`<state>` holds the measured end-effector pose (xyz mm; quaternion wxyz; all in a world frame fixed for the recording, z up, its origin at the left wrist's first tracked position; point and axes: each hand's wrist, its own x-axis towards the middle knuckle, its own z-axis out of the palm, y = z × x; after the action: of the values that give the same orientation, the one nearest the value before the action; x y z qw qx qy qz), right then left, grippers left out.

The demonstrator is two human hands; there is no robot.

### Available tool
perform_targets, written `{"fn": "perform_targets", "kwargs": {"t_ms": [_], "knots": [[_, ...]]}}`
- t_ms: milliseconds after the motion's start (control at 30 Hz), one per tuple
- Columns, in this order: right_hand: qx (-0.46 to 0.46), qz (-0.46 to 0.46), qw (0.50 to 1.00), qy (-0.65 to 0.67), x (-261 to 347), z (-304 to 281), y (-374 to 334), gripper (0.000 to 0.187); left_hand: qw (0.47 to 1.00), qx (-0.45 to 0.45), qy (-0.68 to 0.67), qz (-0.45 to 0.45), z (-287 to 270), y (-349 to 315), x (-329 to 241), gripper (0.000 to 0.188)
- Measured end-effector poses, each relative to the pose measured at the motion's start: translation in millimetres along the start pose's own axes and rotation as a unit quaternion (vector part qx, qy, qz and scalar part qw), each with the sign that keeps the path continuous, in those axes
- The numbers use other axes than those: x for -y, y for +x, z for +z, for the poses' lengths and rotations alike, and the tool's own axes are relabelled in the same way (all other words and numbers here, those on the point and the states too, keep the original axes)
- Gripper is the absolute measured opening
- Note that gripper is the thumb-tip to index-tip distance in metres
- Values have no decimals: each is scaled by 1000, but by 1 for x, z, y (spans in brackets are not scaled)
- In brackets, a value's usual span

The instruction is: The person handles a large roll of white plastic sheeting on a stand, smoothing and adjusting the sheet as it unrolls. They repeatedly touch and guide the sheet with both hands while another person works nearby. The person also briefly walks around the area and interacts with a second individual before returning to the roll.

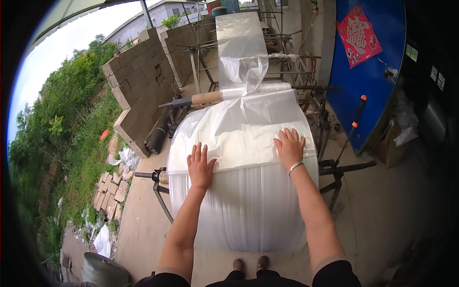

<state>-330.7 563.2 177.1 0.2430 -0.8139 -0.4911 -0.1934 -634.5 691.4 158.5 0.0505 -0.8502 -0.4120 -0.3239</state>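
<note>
A large roll of clear plastic film (244,210) lies across a metal stand in front of me. Both of my palms rest on its upper side, near the edge of a loose layer of film (248,138). My left hand (200,167) lies flat with its fingers pointing away, left of the middle. Further right, my right hand (290,146) has its fingers spread on the film, and a bracelet (295,168) circles that wrist. Beyond the hands, the sheet runs over a bar with a brown cardboard core (207,97) and on to a long film strip (241,38) at the back.
Metal shaft ends stick out of the roll at left (143,175) and right (354,168). A block wall (138,86) stands to the left, beside greenery. At the right is a blue door (368,86) with a red diamond-shaped paper (359,36). A dark cylinder (157,139) lies near the wall.
</note>
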Motion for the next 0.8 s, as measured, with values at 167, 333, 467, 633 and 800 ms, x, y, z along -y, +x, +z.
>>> {"fn": "perform_targets", "kwargs": {"t_ms": [167, 333, 467, 633, 800], "knots": [[-63, 5, 997, -39, 18, -9, -17, 54, 994, 105, 30, 3, -20, -80, -2, 69], [11, -21, 998, -60, 30, -21, -113, 61, 987, 147, 47, 54, -15, -190, 5, 68], [-10, -23, 997, -79, 40, -6, -215, 60, 964, 232, 1, 126, -31, -290, 21, 73], [2, 39, 996, -79, 74, -8, -347, 67, 858, 501, -107, 41, -49, -486, 89, 67], [-3, 81, 997, -20, 120, -5, -334, 67, 703, 674, -129, -186, -124, -660, 182, 47]]}}
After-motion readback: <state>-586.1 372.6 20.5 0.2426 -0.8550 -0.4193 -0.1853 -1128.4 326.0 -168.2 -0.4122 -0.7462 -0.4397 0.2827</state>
